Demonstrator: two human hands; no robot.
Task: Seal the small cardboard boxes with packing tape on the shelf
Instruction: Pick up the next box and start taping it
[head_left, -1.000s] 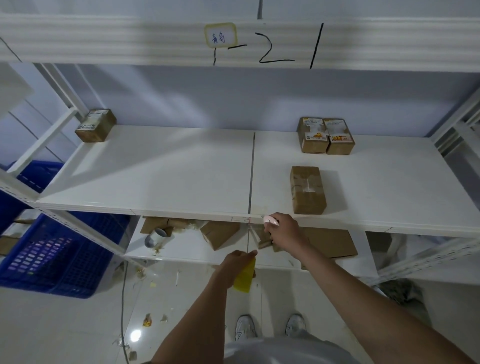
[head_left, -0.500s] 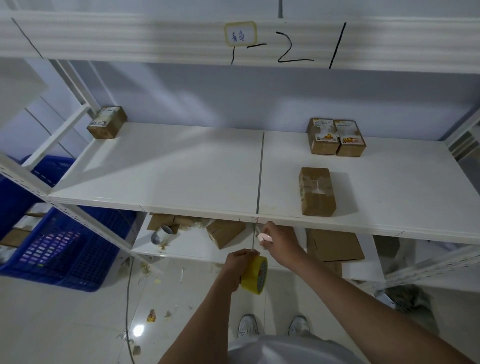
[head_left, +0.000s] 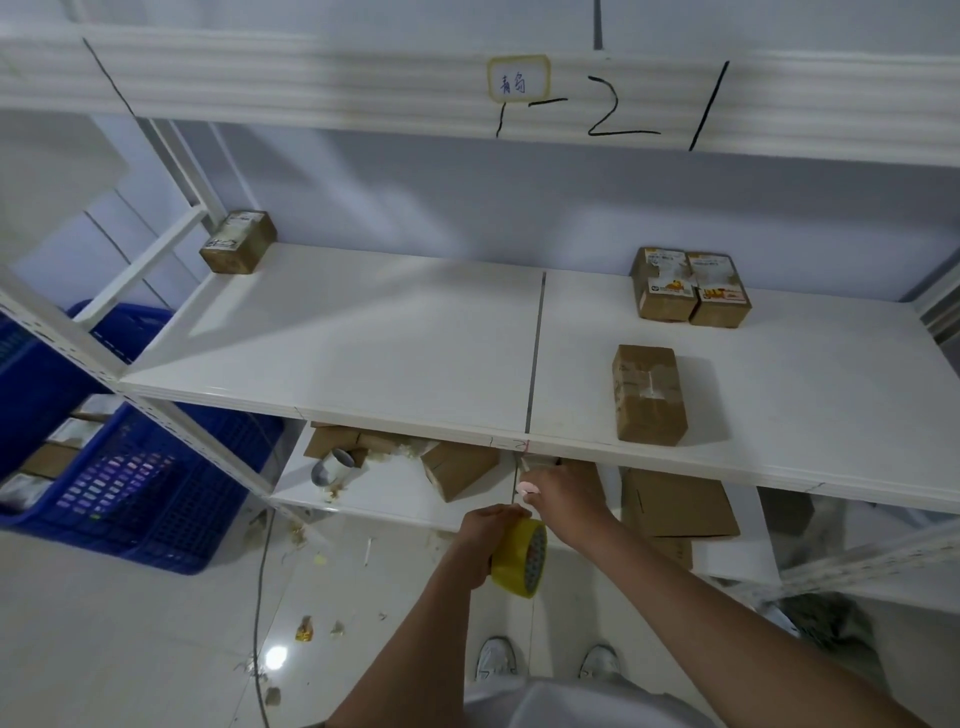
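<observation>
Wide bare run of white shelf (head_left: 363, 338) left of seam. Small cardboard box (head_left: 649, 394) lying right of seam, near front edge, long axis front to back. Below edge: left hand (head_left: 485, 530) wrapped round yellow tape roll (head_left: 522, 558), core facing right; right hand (head_left: 563, 493) pinching something, probably tape end.
</observation>
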